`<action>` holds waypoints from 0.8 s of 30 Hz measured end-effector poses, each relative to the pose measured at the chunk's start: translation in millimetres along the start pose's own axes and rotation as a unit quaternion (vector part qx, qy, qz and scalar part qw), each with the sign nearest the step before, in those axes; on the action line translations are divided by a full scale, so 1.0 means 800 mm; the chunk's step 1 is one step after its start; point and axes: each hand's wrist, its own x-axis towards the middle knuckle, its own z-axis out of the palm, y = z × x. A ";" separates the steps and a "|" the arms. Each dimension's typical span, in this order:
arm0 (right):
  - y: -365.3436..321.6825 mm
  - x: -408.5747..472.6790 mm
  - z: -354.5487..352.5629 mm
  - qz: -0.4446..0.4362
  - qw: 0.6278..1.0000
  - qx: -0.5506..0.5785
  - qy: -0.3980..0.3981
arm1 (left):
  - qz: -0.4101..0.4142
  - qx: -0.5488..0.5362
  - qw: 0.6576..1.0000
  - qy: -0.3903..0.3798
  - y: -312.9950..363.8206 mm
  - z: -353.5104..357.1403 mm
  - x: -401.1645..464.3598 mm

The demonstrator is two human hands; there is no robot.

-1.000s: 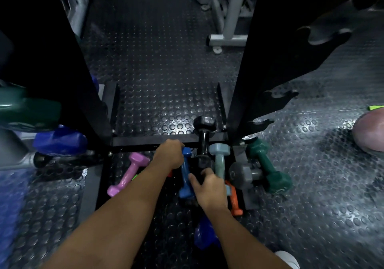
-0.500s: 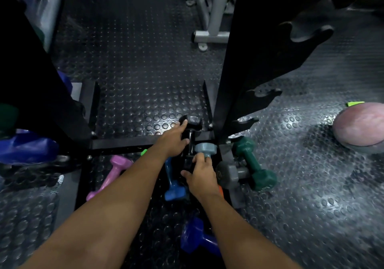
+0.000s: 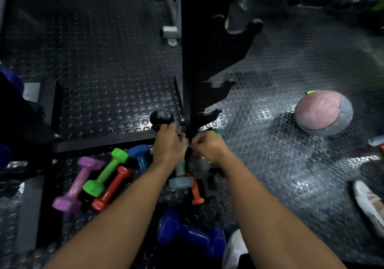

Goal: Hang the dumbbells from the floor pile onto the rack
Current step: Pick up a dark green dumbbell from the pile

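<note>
Studded gym floor (image 3: 108, 65), both hands curled on black dumbbell (image 3: 162, 117), left hand (image 3: 169, 144), right hand (image 3: 208, 145)

A dark rubber floor with raised round studs (image 3: 108, 65) is stretching across the whole scene. A pink and grey ball (image 3: 323, 111) is sitting on it at the right, with a small bright green scrap (image 3: 313, 92) lying just beyond its far edge. A white shoe (image 3: 368, 205) is resting at the near right edge. A grey metal frame foot (image 3: 170, 32) is standing at the far centre.
</note>
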 end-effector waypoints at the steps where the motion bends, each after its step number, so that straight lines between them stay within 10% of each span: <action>1: 0.010 0.005 -0.023 0.021 1.000 0.008 0.005 | 0.002 -0.029 1.000 0.005 0.016 0.009 -0.014; 7: 0.061 0.045 -0.097 0.099 0.990 -0.030 0.099 | -0.034 -0.042 0.987 -0.153 0.083 0.079 -0.081; 12: 0.087 0.063 -0.080 0.091 0.992 -0.088 -0.010 | -0.128 -0.097 0.908 -0.387 0.096 0.122 -0.096; 24: 0.121 0.089 -0.047 0.053 0.995 0.069 -0.040 | -0.191 -0.283 0.889 -0.303 0.100 0.152 -0.097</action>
